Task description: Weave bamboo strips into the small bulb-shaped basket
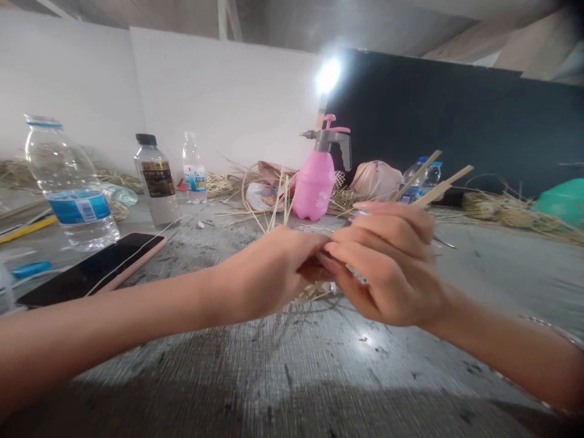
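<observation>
My left hand (274,271) and my right hand (390,267) meet over the middle of the grey table (292,377), fingers closed and pinched together. Between them is a small bundle of thin straw strands (314,293), mostly hidden by the fingers. Several strands (279,204) stick up above my left hand. Two flat wooden sticks (433,179) jut up and to the right from behind my right hand; whether the hand holds them I cannot tell.
A pink spray bottle (319,176) stands behind the hands. To the left are a large water bottle (70,185), a dark-capped bottle (157,179), a small bottle (194,167) and a phone (91,271). Straw heaps (502,210) and a pink pouch (376,179) lie at the back.
</observation>
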`<state>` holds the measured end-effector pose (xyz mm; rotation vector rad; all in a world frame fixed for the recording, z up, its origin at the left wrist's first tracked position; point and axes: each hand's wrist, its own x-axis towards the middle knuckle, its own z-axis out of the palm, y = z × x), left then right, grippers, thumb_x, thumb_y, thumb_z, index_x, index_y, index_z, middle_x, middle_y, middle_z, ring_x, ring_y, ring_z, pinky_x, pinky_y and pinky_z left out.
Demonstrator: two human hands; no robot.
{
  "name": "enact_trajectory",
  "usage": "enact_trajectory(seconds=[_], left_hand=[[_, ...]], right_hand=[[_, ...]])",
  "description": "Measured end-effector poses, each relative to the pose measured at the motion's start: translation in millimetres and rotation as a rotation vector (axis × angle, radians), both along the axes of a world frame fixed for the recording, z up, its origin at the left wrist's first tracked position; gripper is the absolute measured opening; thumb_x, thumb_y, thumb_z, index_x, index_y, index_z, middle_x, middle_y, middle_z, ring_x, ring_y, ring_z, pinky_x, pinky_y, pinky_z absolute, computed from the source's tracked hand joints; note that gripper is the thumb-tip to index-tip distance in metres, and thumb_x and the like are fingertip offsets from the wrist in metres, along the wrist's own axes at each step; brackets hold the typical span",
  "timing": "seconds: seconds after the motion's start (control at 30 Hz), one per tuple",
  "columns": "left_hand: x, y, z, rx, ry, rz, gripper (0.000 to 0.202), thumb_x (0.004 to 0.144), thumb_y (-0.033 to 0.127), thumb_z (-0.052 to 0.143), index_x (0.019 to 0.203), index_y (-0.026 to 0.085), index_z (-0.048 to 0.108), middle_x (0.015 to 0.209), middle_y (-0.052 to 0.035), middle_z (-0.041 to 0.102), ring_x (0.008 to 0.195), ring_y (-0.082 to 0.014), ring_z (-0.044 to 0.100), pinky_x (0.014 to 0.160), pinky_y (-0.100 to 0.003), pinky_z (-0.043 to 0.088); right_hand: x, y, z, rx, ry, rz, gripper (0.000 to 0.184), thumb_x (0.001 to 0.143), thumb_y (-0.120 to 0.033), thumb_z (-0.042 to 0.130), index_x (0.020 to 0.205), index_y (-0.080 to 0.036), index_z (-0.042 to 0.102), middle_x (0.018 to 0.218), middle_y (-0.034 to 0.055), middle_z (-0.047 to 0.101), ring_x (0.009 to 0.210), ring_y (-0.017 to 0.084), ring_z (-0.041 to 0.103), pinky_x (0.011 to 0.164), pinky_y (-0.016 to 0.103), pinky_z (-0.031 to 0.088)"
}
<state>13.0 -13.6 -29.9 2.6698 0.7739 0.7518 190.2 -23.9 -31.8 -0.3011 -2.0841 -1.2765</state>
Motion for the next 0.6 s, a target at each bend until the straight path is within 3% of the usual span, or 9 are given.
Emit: enact_trajectory(seconds=[0.1, 0.3, 0.4, 0.53, 0.6], left_hand=[[-3.4, 8.9, 2.2, 0.027, 0.008, 0.014, 0.018, 0.086, 0.019, 0.049, 0.07, 0.015, 0.052, 0.06, 0.005, 0.048, 0.056, -0.0067, 0.038, 0.052, -0.021, 0.031], [-6.6, 27.9, 11.3, -0.18, -0.046, 0.032, 0.017, 0.087, 0.024, 0.054, 0.073, 0.013, 0.054, 0.067, 0.0026, 0.058, 0.063, -0.0081, 0.052, 0.059, -0.02, 0.038], [-8.3, 31.6, 16.2, -0.254, -0.038, 0.022, 0.016, 0.086, 0.024, 0.055, 0.073, 0.013, 0.053, 0.067, 0.0035, 0.056, 0.064, -0.0076, 0.052, 0.06, -0.019, 0.039], [-10.3, 32.2, 17.4, -0.219, 0.036, 0.029, 0.018, 0.086, 0.029, 0.054, 0.077, 0.014, 0.055, 0.07, 0.0022, 0.056, 0.065, -0.0091, 0.051, 0.059, -0.021, 0.037], [-10.3, 31.4, 16.4, -0.178, 0.062, 0.047, 0.019, 0.086, 0.029, 0.053, 0.075, 0.014, 0.055, 0.068, 0.0022, 0.054, 0.063, -0.0092, 0.05, 0.056, -0.022, 0.035]], right_hand=[[0.5, -4.3, 4.9, 0.09, 0.042, -0.012, 0.017, 0.073, -0.009, 0.061, 0.081, -0.023, 0.054, 0.082, 0.0027, 0.07, 0.083, 0.018, 0.054, 0.086, 0.038, 0.045], [7.1, -0.8, 5.3, 0.23, 0.172, 0.04, 0.013, 0.076, -0.013, 0.059, 0.079, -0.022, 0.051, 0.095, 0.0039, 0.067, 0.089, 0.017, 0.059, 0.091, 0.041, 0.045], [8.4, 6.3, 2.3, 0.156, 0.203, 0.051, 0.018, 0.074, -0.01, 0.059, 0.086, -0.021, 0.052, 0.088, 0.0064, 0.067, 0.084, 0.02, 0.061, 0.08, 0.04, 0.049], [10.4, 3.4, 8.4, -0.061, 0.323, 0.075, 0.018, 0.076, -0.003, 0.056, 0.087, -0.017, 0.053, 0.074, 0.0074, 0.064, 0.074, 0.021, 0.061, 0.067, 0.038, 0.049], [12.7, -3.2, 13.6, -0.078, 0.372, 0.07, 0.014, 0.08, -0.003, 0.053, 0.085, -0.016, 0.056, 0.074, 0.0081, 0.064, 0.073, 0.019, 0.06, 0.068, 0.036, 0.048]])
